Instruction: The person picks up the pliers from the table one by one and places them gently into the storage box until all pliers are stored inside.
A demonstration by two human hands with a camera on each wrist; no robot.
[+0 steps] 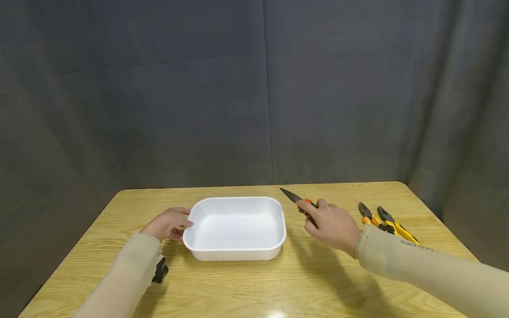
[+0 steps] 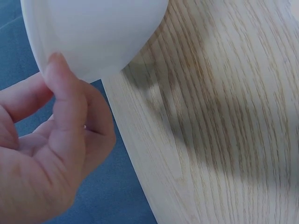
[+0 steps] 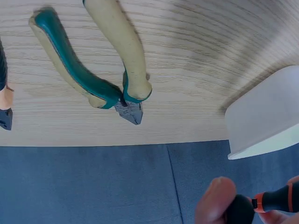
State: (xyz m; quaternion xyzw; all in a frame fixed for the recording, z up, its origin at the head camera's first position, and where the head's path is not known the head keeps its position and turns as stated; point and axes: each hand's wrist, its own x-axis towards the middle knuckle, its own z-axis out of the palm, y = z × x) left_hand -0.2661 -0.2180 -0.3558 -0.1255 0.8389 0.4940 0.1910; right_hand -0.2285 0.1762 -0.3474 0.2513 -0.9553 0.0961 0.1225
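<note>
A white rectangular plastic container (image 1: 238, 227) stands at the middle of the wooden table, its inside bare. My left hand (image 1: 171, 223) pinches its left rim; in the left wrist view the thumb (image 2: 65, 88) lies over the edge with fingers curled behind. To the right of the container, my right hand (image 1: 332, 225) grips long-nose pliers (image 1: 292, 195) by their orange and black handles. Their dark pointed jaws aim up and left, near the container's far right corner. Low in the right wrist view, a thumb (image 3: 216, 198) and part of the handle (image 3: 275, 199) show.
Two pliers with dark jaws, one orange-handled (image 1: 366, 212) and one yellow-handled (image 1: 401, 227), lie at the right, partly behind the right sleeve. Pliers with teal and cream handles (image 3: 79, 70) appear in the right wrist view. A grey curtain (image 1: 199, 110) hangs behind the table's far edge.
</note>
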